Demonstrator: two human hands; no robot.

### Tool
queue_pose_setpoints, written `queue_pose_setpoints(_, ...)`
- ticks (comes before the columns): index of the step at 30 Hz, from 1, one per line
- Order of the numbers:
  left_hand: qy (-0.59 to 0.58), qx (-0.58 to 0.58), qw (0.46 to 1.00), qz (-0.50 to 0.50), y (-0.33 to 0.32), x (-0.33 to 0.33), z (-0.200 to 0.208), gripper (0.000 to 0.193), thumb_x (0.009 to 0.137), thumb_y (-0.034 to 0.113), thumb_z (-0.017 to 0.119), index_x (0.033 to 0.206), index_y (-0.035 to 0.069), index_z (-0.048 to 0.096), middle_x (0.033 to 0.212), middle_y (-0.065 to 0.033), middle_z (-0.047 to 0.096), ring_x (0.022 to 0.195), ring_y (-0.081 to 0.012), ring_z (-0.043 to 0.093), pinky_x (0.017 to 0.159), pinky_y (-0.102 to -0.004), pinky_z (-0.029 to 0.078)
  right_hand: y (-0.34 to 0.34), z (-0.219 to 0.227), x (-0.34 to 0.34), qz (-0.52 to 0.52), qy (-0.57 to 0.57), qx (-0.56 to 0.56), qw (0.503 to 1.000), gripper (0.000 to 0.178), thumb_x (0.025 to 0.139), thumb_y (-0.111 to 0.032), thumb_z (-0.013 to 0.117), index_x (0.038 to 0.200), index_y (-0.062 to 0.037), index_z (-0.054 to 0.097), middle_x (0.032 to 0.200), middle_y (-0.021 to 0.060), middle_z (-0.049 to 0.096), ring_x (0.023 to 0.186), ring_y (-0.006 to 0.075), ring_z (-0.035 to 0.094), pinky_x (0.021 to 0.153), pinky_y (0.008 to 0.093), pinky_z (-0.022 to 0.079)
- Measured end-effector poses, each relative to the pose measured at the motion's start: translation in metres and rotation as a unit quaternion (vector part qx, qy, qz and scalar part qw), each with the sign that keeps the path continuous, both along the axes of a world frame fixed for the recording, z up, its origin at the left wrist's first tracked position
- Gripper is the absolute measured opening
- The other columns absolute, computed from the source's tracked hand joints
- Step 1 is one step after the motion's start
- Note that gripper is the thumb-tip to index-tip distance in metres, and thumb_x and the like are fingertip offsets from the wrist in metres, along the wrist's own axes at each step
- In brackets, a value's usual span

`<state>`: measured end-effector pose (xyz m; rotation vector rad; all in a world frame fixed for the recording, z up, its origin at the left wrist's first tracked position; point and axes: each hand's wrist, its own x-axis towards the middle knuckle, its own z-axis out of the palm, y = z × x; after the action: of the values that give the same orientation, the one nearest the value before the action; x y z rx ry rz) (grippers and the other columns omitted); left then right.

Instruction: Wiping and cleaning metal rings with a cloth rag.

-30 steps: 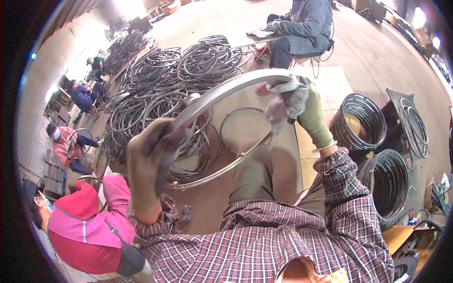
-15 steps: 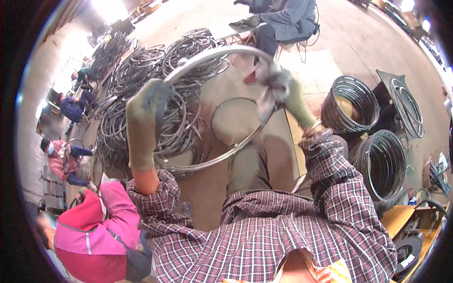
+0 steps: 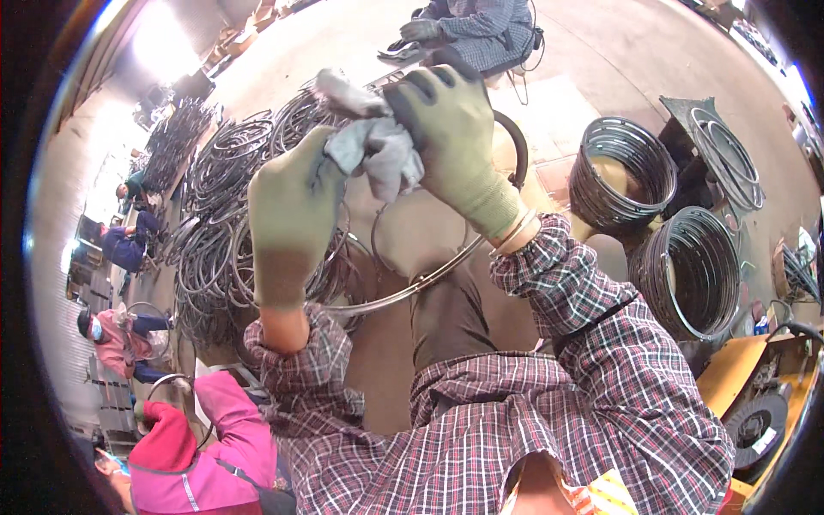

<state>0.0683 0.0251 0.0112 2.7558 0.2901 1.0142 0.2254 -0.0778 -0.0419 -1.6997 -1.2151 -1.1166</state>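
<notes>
Both my hands wear green gloves and are raised close together in front of me. My left hand (image 3: 290, 215) is closed around the left side of a large silver metal ring (image 3: 429, 276), whose upper arc is hidden behind the hands. My right hand (image 3: 451, 137) grips a crumpled grey cloth (image 3: 378, 153) and presses it against the top of the ring. The cloth bunches between the two hands and touches my left fingertips. The ring's lower arc hangs over my dark trousers and plaid shirt sleeves.
A big tangled pile of metal rings (image 3: 219, 223) lies on the floor to the left. Two upright stacks of dark rings (image 3: 620, 167) (image 3: 687, 270) stand at right beside a yellow machine (image 3: 745, 371). A person in pink (image 3: 202, 446) sits lower left, another person (image 3: 485, 30) sits ahead.
My hands have come together near the top of the ring and risen closer to the camera. The cloth now sits between both hands instead of on the ring's right side.
</notes>
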Motion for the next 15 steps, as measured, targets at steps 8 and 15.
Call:
queue_pose_setpoints(8, 0.012, 0.009, 0.998, 0.062, -0.005, 0.001, 0.003, 0.023, 0.096, 0.023, 0.062, 0.105, 0.003, 0.067, 0.086, -0.0232, 0.066, 0.072, -0.0367, 0.067, 0.067, -0.0384, 0.051, -0.025, -0.086, 0.056, 0.024, 0.225, 0.110, 0.968, 0.051, 0.064, -0.020, 0.078, 0.110, -0.0070, 0.060, 0.100, 0.0129, 0.062, 0.098, 0.0355, 0.059, 0.087, 0.0459, 0.046)
queue_pose_setpoints(15, -0.011, -0.049, 0.998, 0.026, 0.010, -0.007, 0.000, 0.023, 0.098, 0.015, 0.059, 0.104, -0.006, 0.065, 0.073, -0.0199, 0.062, 0.066, -0.0099, 0.052, 0.060, -0.0321, 0.045, -0.033, -0.173, 0.067, 0.102, 0.475, 0.092, 0.869, 0.027, 0.074, -0.008, 0.070, 0.097, 0.0041, 0.063, 0.083, 0.0119, 0.066, 0.077, 0.0243, 0.066, 0.069, 0.0353, 0.052)
